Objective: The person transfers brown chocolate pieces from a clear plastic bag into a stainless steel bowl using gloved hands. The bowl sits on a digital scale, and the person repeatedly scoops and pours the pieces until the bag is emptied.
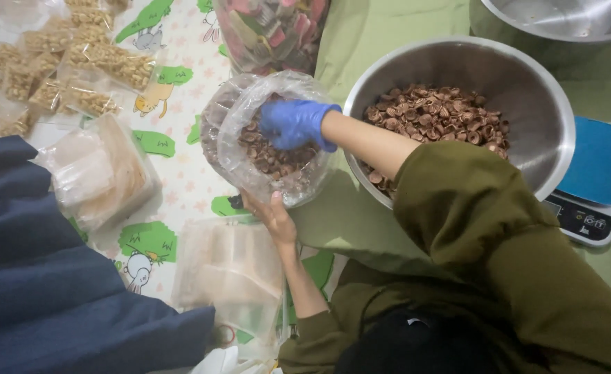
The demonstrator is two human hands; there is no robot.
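Patterned mat [181, 173]; left hand [272, 216] grip grasping clear bag [250, 131] underneath; gloved right hand [293, 123] inside, grip unclear; steel bowl [527, 90] beside.

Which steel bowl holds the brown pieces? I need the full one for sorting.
The large steel bowl by the blue scale; the other bowl, at the top edge, looks empty.

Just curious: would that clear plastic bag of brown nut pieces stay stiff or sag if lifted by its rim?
The clear bag looks thin and crinkly, so it would probably sag. The bare left hand props its base, suggesting it would slump unsupported. The pieces inside seem loose and would probably shift.
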